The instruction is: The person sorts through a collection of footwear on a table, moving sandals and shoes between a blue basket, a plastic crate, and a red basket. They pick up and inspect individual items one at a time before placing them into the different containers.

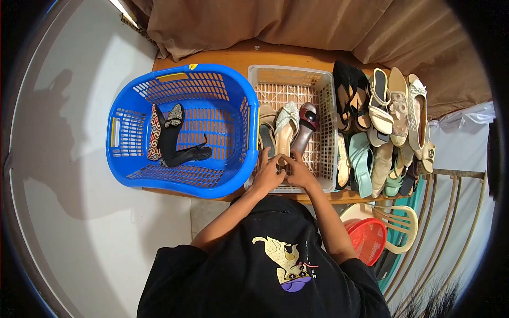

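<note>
A cream slip-on shoe with a patterned toe (287, 117) lies upright in the clear plastic basket (291, 69), its heel toward me. My left hand (269, 174) closes its fingers on the left of that heel. From the other side my right hand (300, 173) grips the same heel, the two sets of fingertips nearly meeting. A dark brown slide sandal (304, 130) lies just to the right of the shoe. On its left rests a beige sandal (268, 135), partly hidden by my left hand.
At left stands a blue basket (180, 191) holding black shoes (183, 151) and a patterned one (155, 135). Several sandals and flats, including a mint slide (361, 164), crowd the wooden table (233, 58) at right. A red basin (367, 241) and a cream plastic chair (408, 225) are below.
</note>
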The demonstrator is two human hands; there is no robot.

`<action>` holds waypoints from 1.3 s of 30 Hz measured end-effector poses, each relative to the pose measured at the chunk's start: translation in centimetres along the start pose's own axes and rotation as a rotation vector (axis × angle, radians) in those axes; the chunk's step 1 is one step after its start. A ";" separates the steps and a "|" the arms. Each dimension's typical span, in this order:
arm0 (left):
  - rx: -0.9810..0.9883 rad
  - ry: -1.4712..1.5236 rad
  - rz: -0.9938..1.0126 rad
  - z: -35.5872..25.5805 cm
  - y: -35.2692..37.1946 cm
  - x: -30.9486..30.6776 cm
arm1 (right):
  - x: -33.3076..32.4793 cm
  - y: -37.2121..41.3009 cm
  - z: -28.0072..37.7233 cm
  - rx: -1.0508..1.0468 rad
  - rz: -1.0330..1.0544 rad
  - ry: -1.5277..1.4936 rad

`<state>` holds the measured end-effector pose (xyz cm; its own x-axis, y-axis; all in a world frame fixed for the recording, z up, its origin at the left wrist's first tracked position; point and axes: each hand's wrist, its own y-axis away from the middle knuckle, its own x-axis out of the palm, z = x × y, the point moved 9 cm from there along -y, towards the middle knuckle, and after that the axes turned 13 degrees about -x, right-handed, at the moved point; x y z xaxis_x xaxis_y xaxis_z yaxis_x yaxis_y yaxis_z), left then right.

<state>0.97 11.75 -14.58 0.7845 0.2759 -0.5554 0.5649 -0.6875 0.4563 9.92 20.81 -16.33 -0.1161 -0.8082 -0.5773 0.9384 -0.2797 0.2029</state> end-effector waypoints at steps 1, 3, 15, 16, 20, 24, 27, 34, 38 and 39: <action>-0.004 0.004 -0.006 -0.1 0.2 0.0 | -0.1 0.0 0.3 -0.005 0.006 0.003; 0.090 -0.212 -0.116 -1.5 1.1 -0.6 | -0.4 0.0 0.7 -0.030 0.004 -0.018; 0.536 0.349 -0.220 -10.3 11.6 -13.7 | -3.5 0.2 3.7 -0.192 -0.257 0.152; 0.525 0.369 -0.315 -9.9 11.8 -15.6 | -4.6 0.5 5.3 -0.249 -0.352 0.192; 0.409 0.374 -0.602 -5.8 11.2 -22.4 | -7.5 0.0 10.9 -0.282 -0.497 0.180; 0.242 0.228 -0.911 0.5 11.1 -29.4 | -9.5 -3.3 20.3 -0.522 -0.510 0.260; -0.148 0.241 -0.892 6.6 10.4 -33.2 | -8.0 -6.9 26.0 -0.718 -0.416 0.251; -0.297 0.031 -0.652 19.3 4.9 -36.8 | 3.1 -17.2 29.1 -0.786 -0.092 0.076; -0.264 -0.038 -0.463 21.0 2.6 -37.4 | 11.1 -20.8 27.6 -0.659 0.154 0.115; -0.292 0.025 -0.377 22.0 2.1 -37.2 | 12.9 -21.4 26.8 -0.592 0.236 0.158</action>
<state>-32.67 -14.80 -8.24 0.5148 0.4887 -0.7044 0.8569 -0.3200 0.4042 -20.40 2.46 -6.96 0.1219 -0.7144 -0.6890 0.9585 0.2649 -0.1051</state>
